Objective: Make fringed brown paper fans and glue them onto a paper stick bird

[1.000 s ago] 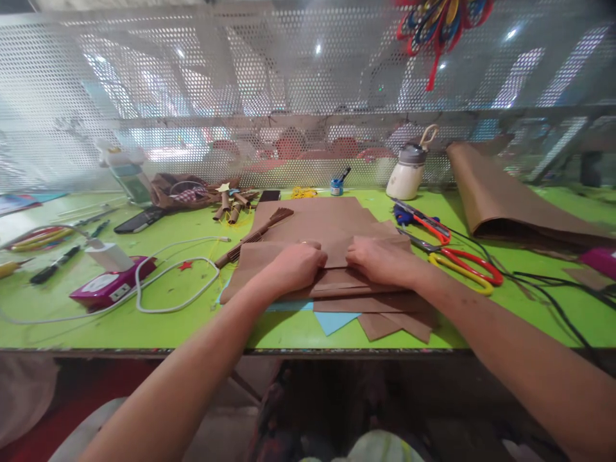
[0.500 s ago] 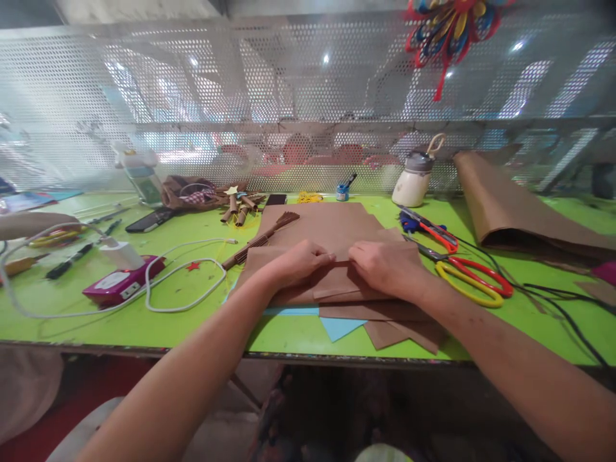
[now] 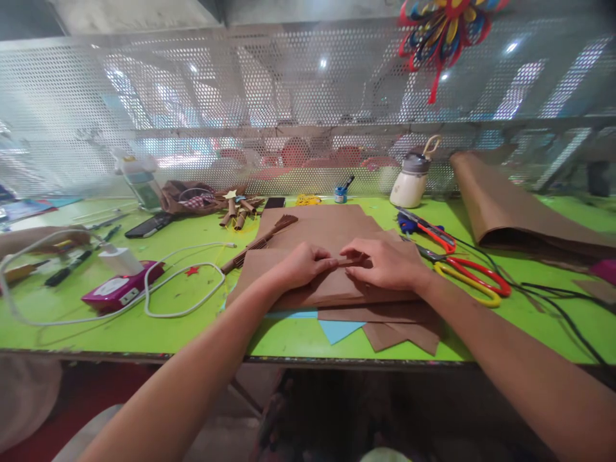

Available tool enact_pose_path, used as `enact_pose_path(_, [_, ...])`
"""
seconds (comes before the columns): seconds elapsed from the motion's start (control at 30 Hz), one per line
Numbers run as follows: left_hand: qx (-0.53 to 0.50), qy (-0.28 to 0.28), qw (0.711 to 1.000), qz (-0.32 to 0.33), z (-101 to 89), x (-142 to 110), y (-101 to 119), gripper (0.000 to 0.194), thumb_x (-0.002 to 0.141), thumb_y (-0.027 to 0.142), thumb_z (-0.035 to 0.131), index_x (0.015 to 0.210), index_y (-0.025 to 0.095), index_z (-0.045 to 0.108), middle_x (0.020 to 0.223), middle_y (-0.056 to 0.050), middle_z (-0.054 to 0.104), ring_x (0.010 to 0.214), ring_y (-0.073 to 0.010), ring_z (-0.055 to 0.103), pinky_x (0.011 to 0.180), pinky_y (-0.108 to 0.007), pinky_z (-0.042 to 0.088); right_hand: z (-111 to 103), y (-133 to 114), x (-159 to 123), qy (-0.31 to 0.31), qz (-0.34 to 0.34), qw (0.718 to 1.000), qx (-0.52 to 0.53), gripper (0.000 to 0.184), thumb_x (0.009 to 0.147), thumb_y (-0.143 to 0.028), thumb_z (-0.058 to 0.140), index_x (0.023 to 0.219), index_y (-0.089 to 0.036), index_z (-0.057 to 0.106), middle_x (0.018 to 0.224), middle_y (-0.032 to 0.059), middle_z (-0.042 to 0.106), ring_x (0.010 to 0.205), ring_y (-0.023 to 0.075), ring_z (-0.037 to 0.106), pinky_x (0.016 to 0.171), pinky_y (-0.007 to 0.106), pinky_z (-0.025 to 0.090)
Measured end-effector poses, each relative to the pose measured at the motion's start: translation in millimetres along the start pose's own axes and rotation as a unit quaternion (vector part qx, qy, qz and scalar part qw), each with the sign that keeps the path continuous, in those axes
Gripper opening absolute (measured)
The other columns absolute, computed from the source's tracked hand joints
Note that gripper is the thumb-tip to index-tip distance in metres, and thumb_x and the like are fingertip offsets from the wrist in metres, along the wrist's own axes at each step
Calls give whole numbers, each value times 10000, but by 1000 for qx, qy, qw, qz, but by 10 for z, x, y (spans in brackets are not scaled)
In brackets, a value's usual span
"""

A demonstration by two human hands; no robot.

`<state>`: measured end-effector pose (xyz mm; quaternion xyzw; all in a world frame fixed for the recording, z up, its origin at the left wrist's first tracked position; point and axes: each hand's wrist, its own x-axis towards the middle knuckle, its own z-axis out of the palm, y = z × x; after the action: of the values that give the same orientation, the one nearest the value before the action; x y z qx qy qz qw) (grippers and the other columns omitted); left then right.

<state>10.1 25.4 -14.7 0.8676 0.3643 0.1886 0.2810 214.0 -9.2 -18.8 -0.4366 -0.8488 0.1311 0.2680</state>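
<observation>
Left hand (image 3: 305,264) and right hand (image 3: 380,262) are facing each other over stacked brown paper sheets (image 3: 269,285), near the middle of the green counter (image 3: 283,337). Thumb and forefinger of the left are pinching one end of a narrow brown paper strip (image 3: 353,261); the right is curving around the other end, thumb and forefinger parted — whether it is gripping, I cannot tell. The strip is lying between the two hands, just above the sheets.

At the far left, another person's forearm (image 3: 45,240) is reaching in above a black marker (image 3: 68,268). Next, a white charger (image 3: 121,260) is sitting in a purple power socket (image 3: 120,287), with a smartphone (image 3: 148,224) lying beyond it. A white cable (image 3: 185,314) is looping near a small red star (image 3: 192,271). A broom-like brown bundle (image 3: 262,244) is slanting across the stack's left side, while a light blue paper corner (image 3: 339,330) is poking out at the near edge. Farther right, a white flask (image 3: 410,185) is standing upright behind scissors with red and yellow handles (image 3: 481,282) — and a large folded brown sheet (image 3: 510,205) is arching beyond those.
</observation>
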Motion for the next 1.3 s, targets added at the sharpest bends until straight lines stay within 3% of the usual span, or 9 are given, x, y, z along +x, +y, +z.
enact_pose_path(0.17, [2,7,999,34,16,-6,23,379,821,416,418,699,115,613,574,26,453,557,-89,346,521,-212,264,-16,26,42,-36,58,994,85,352,801,-450,506,815,-140,672,734,35,646,679,145,531,620,247,397])
enact_pose_path(0.33, [-14,7,1000,23,32,-11,36,387,819,432,421,720,114,616,583,22,471,559,-91,364,516,-207,274,-19,38,43,-16,68,993,100,384,787,-475,509,704,-131,660,592,-4,554,593,114,443,547,227,340])
enact_pose_path(0.5, [-31,-12,999,32,38,-15,31,335,802,411,460,736,121,614,601,22,504,564,-89,399,528,-201,300,0,142,47,-55,51,989,128,404,795,-483,493,603,-140,588,535,-17,500,542,95,409,513,218,320])
enact_pose_path(0.67, [-46,-28,998,14,0,-28,40,318,774,417,502,697,121,592,579,24,498,553,-89,414,527,-203,315,19,212,26,-91,83,973,197,427,794,-499,494,544,-153,522,460,-21,491,452,83,430,467,209,337])
enact_pose_path(0.8, [-78,-46,996,-3,-37,-58,22,335,772,438,503,690,124,581,556,16,522,525,-92,435,518,-212,326,14,244,19,-64,117,960,247,386,731,-504,575,592,-143,570,447,-22,506,414,79,435,434,207,331])
enact_pose_path(1.03, [-109,-49,993,-1,-40,-80,17,349,786,458,489,662,137,548,532,19,529,488,-80,418,503,-205,320,-19,194,27,4,135,964,227,324,689,-451,634,655,-130,638,435,-28,506,411,70,421,429,211,300])
enact_pose_path(1.3, [-78,-39,996,-9,-42,-56,-34,322,799,431,470,698,137,556,557,8,546,512,-91,445,531,-209,336,48,342,45,38,179,929,321,306,631,-428,685,655,-130,622,437,-51,479,388,61,373,394,207,242])
